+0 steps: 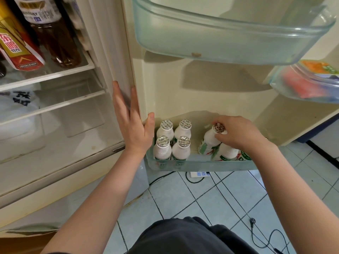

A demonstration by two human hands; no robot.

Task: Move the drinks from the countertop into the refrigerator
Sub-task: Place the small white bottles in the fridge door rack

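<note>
Bottles (pixel 172 142), four upright, stand in the door bin (pixel 201 163). At their three o'clock, in the same bin, our right hand (pixel 236 132) pinches a tilted bottle (pixel 209 141) by its neck. Our left hand (pixel 134 125) lies flat, fingers straight, against the door (pixel 165 99).

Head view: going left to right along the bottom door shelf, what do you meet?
In order: left hand → four upright white bottles → tilted white bottle → right hand gripping its neck.

lower door bin (pixel 200 163), four white foil-capped bottles (pixel 180 150) upright at its left end, right hand (pixel 236 133) gripping a tilted bottle (pixel 209 142) at its right end, left hand (pixel 134 125) flat just left of bin
</note>
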